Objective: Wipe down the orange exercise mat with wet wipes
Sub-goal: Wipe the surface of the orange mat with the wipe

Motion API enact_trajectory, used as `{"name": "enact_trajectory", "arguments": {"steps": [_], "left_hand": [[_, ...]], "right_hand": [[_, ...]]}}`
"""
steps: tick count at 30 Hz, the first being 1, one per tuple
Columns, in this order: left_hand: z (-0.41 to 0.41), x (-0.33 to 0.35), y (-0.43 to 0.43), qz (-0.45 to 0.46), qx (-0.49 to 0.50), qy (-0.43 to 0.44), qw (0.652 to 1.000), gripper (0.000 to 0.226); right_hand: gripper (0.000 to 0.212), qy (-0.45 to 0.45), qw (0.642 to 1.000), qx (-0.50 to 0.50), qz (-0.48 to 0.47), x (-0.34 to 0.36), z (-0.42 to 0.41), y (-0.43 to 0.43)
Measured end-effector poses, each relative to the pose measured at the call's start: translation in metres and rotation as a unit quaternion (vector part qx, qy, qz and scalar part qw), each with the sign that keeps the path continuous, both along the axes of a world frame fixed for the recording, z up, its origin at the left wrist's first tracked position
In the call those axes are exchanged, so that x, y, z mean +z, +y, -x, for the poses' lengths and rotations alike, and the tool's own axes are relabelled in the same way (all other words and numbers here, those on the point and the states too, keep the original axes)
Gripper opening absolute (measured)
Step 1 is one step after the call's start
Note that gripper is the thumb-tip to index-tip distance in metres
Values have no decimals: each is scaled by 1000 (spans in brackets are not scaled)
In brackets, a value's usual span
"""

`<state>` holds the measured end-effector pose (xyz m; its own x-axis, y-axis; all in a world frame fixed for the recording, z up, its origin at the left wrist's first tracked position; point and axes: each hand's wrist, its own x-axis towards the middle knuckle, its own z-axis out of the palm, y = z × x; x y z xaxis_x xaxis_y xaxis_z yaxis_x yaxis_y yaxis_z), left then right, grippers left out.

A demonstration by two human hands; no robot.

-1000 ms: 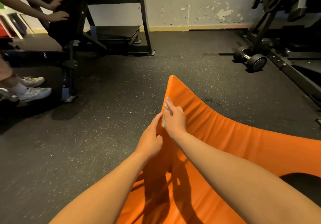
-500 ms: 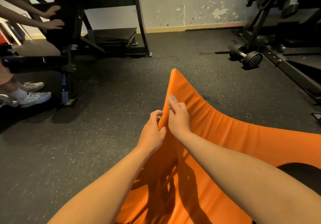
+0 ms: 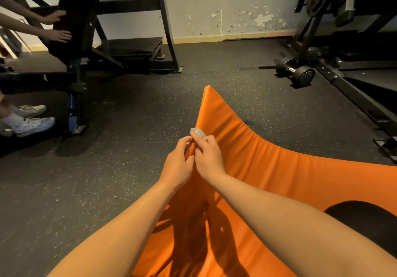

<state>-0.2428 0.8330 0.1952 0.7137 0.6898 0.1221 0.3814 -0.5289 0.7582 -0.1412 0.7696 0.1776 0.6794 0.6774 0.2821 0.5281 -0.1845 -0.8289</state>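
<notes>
Fingers of the right hand [image 3: 209, 158] were curled in tight, and with the thumb they pinched a small pale wet wipe [image 3: 198, 132]. The wipe stuck up a little above the fingertips and was pressed on the thin side edge of the orange mat [image 3: 268, 169]. The left hand [image 3: 176, 165] was right next to it, touching the right hand. Its fingers were bent too, and they gripped the same edge of the mat just under the wipe.

The mat was lifted at that side, so its edge stood up and its far corner pointed toward the wall. The rest of it curved down and away to the right. Both bare arms reached over it and threw dark shadows on it. A dark round shape [image 3: 365, 223] sat near the right arm; I could not tell what it was.

Under the mat was a black floor [image 3: 129, 158] with tiny pale specks. A black dumbbell [image 3: 295, 72] lay well apart to the right, beside a metal rack [image 3: 348, 91]. On the left another person pressed two hands [image 3: 61, 35] on a black padded bench [image 3: 77, 18], with white shoes [image 3: 32, 122] on the floor below. The pale wall [image 3: 236, 8] had chipped paint.
</notes>
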Motion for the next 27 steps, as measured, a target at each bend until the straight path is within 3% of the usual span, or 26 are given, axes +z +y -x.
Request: {"name": "enact_trajectory", "arguments": {"steps": [4, 10, 18, 23, 27], "left_hand": [[3, 1, 3, 17, 4, -23, 1000, 53], [12, 3, 5, 45, -15, -1, 999, 56], [18, 2, 4, 46, 16, -44, 998, 54], [20, -6, -4, 44, 4, 0, 999, 65], [18, -2, 1, 36, 20, -12, 999, 67]], "right_hand": [[50, -38, 999, 23, 5, -4, -8, 0], [48, 23, 999, -26, -12, 2, -12, 11], [54, -27, 999, 25, -23, -21, 13, 1], [49, 89, 993, -77, -26, -4, -11, 11], [52, 93, 995, -24, -34, -22, 23, 0]]}}
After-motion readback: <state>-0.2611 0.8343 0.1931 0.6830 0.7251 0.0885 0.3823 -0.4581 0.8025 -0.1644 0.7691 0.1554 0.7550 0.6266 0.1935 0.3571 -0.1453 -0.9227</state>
